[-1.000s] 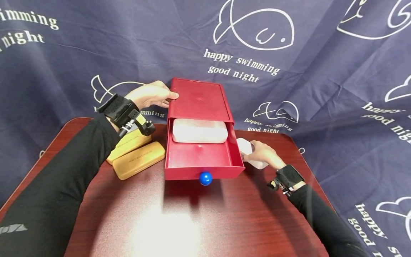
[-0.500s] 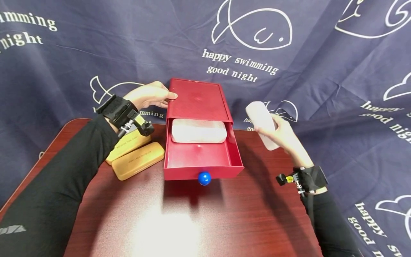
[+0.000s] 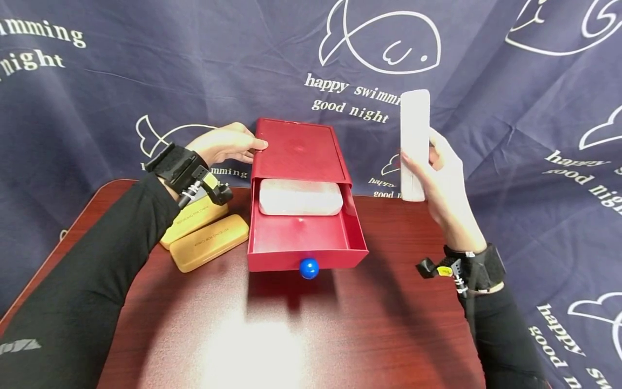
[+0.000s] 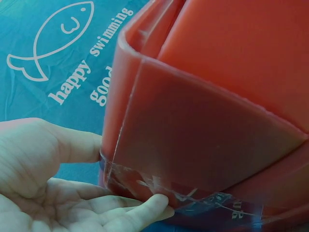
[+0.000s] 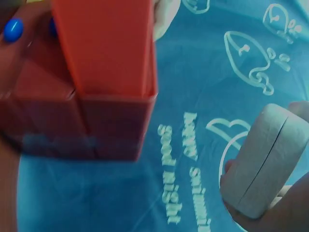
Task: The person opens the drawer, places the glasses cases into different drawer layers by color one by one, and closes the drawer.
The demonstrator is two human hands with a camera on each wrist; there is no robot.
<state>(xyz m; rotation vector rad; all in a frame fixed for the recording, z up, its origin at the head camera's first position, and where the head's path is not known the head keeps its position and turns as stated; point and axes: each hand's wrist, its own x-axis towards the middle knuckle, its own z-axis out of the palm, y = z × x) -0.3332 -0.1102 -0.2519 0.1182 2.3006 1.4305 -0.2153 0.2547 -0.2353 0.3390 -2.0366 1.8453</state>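
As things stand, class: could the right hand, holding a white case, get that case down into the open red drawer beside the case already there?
Probably yes. The right hand holds the white oblong case above the table; the red drawer has bare floor in front of the other white case.

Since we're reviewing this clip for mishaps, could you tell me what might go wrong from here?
The right hand holds the white case upright in the air above the table; if the fingers slip, it could drop. The drawer already holds one case, so a second may catch its rim. The left hand only steadies the box, which might shift.
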